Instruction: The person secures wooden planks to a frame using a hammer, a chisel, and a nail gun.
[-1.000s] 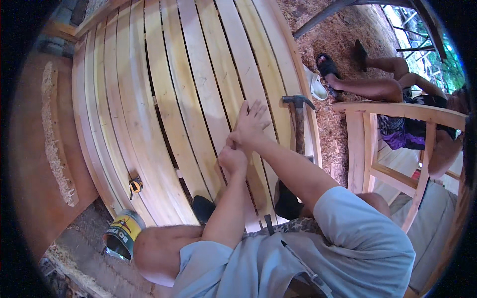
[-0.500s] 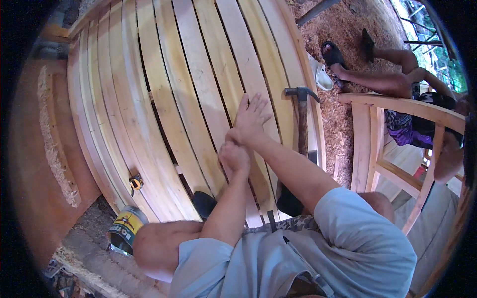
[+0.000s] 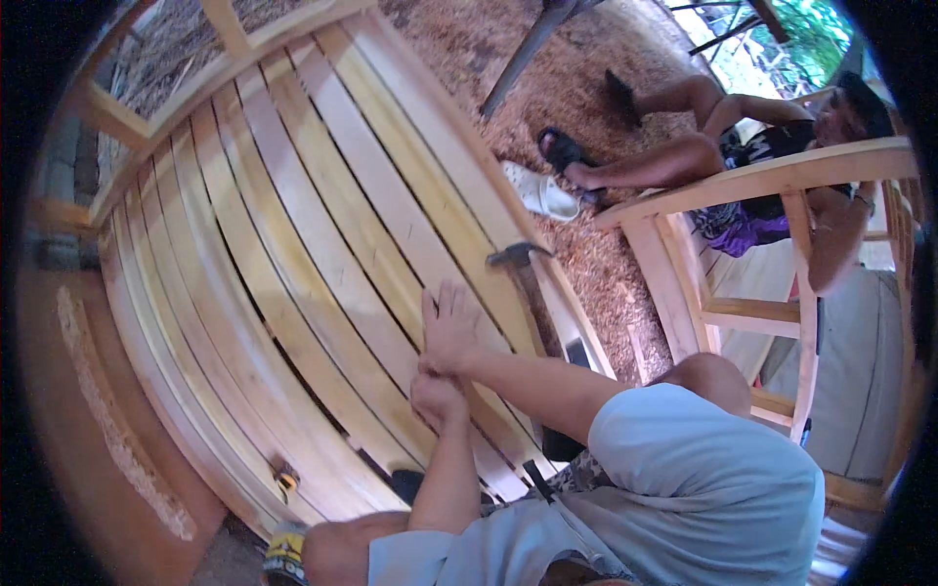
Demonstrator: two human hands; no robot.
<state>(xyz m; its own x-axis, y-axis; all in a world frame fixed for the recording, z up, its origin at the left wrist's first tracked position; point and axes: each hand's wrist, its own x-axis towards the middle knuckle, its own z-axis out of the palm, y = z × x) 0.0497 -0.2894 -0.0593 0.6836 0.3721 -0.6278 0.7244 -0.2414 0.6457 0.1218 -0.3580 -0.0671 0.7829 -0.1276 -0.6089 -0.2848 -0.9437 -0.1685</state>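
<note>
My left hand (image 3: 437, 397) is wrapped round my right wrist, fingers closed. Beyond it, my right hand (image 3: 450, 326) is held out over the pale wooden slats (image 3: 322, 234) with its fingers stretched and nothing in its grasp. Whether its palm touches the wood I cannot tell. A claw hammer (image 3: 521, 256) lies on the slats just right of my right hand, its handle pointing back toward me. Farther left, a small yellow and black tape measure (image 3: 284, 480) rests on the slats near my left knee.
A yellow-labelled can (image 3: 284, 554) stands beside my left knee. To the right is a wooden frame with rungs (image 3: 752, 314); behind it another person (image 3: 762, 132) sits on the shavings-strewn ground (image 3: 459, 59). A white clog (image 3: 540, 192) lies by the slats' right edge.
My view has swung to the right, bringing more of the other person and the wooden frame into sight. My left hand keeps its hold on my right wrist; the hammer stays on the slats.
</note>
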